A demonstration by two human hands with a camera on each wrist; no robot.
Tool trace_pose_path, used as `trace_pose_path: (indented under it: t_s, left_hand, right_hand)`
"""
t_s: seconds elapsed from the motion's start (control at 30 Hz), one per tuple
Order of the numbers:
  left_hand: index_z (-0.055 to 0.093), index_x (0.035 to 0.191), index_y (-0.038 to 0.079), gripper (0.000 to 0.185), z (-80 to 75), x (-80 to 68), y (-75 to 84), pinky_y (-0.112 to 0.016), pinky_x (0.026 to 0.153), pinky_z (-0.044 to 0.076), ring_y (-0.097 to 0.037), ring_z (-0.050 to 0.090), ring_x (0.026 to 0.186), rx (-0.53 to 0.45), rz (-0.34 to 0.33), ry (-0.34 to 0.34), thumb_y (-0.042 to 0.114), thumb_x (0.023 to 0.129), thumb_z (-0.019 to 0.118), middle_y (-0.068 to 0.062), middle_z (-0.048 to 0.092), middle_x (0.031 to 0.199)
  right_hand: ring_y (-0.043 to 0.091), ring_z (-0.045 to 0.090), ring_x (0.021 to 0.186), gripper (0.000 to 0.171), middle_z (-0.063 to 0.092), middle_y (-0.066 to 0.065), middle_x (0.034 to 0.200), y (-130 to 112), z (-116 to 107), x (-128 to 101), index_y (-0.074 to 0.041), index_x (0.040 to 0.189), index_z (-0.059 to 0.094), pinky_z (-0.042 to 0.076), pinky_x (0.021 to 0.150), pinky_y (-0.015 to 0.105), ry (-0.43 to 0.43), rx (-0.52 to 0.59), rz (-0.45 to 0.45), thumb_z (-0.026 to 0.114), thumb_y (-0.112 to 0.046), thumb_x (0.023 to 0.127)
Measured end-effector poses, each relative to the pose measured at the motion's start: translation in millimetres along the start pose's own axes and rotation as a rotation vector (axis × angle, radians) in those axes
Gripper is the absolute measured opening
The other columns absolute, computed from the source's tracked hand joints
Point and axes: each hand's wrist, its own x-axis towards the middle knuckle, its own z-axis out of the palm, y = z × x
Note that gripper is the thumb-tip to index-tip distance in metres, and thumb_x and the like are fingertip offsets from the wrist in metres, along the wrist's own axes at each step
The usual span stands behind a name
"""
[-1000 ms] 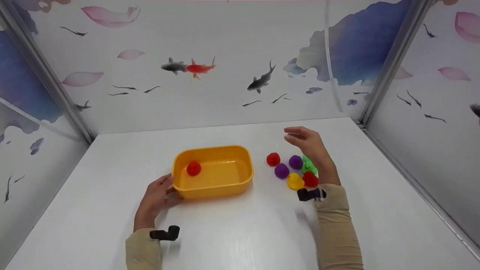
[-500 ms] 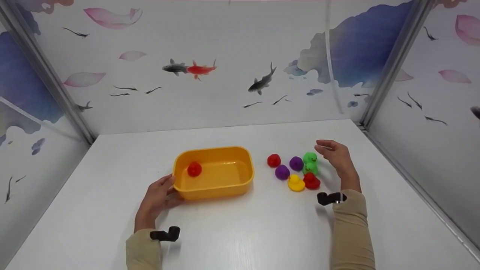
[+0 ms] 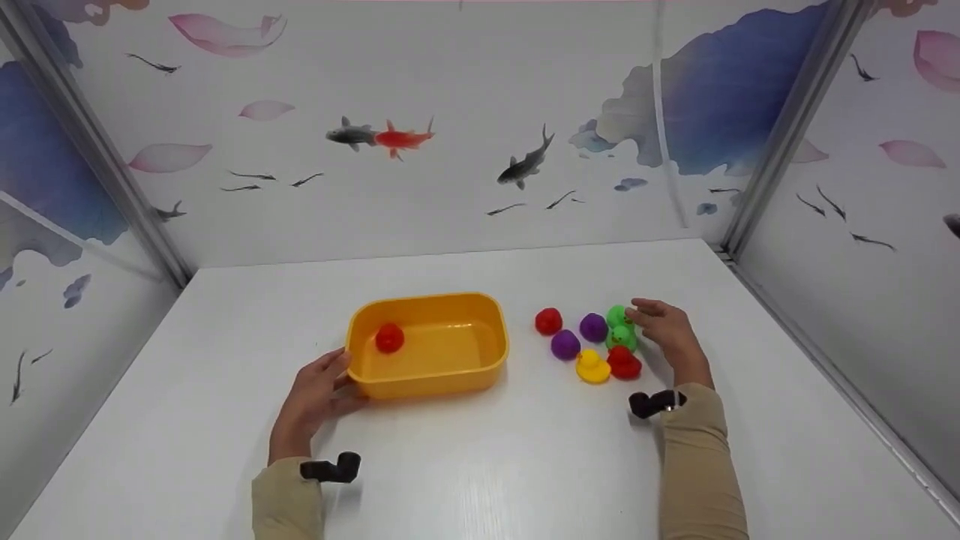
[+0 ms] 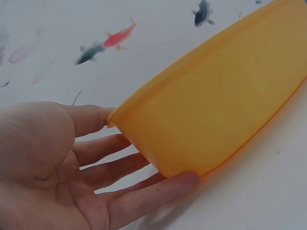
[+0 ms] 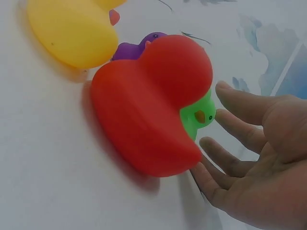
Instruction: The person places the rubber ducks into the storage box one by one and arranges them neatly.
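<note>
Head view: the left hand (image 3: pixel 315 401) rests open-fingered against the yellow tub (image 3: pixel 427 343), while the right hand (image 3: pixel 667 334), fingers relaxed and holding nothing, reaches the green ducks (image 3: pixel 620 328).

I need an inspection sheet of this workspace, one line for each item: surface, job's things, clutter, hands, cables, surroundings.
Surface: white table, bare around the things.
Job's things: yellow tub with one red duck inside; beside it on the table a group of ducks: red duck near the tub, two purple ducks, two green ducks, yellow duck, red duck in front.
Clutter: nothing seen.
Hands: left hand open, fingers against the tub's left end; right hand open, fingers at the green ducks.
Cables: nothing seen; a black wrist camera on each sleeve.
Surroundings: walls with fish and petal pictures, metal corner posts.
</note>
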Motion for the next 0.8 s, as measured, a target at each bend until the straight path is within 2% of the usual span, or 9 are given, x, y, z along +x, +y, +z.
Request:
trace_pose_path:
  t_s: [0.3, 0.57, 0.8]
  left_hand:
    - [0.035, 0.156, 0.014, 0.059, -0.4, -5.5, 3.0, -0.038, 0.096, 0.058, -0.031, 0.059, 0.125, -0.016, 0.013, -0.012, 0.043, 0.105, 0.047, -0.017, 0.046, 0.152]
    - [0.033, 0.157, 0.015, 0.062, -0.6, -3.0, 2.3, -0.037, 0.096, 0.059, -0.031, 0.06, 0.124, -0.018, 0.0, -0.003, 0.043, 0.104, 0.049, -0.017, 0.047, 0.152]
    - [0.032, 0.157, 0.015, 0.064, -0.7, -2.0, 0.8, -0.035, 0.096, 0.059, -0.03, 0.058, 0.125, 0.012, 0.0, 0.003, 0.045, 0.104, 0.05, -0.016, 0.047, 0.152]
  right_hand:
    - [0.034, 0.032, 0.149, 0.059, 0.029, 0.019, 0.164, -0.4, 1.3, -1.4, -0.009, 0.153, 0.04, 0.029, 0.126, 0.045, -0.031, 0.018, -0.02, 0.06, -0.026, 0.101]
    - [0.037, 0.032, 0.147, 0.055, 0.035, 0.017, 0.161, -4.3, 5.7, -2.3, -0.01, 0.152, 0.042, 0.023, 0.127, 0.052, -0.016, -0.06, 0.012, 0.057, -0.028, 0.102]
    - [0.041, 0.025, 0.15, 0.056, 0.028, 0.019, 0.164, -7.9, 7.3, -4.7, -0.01, 0.152, 0.043, 0.022, 0.126, 0.056, 0.011, -0.126, 0.014, 0.057, -0.03, 0.101]
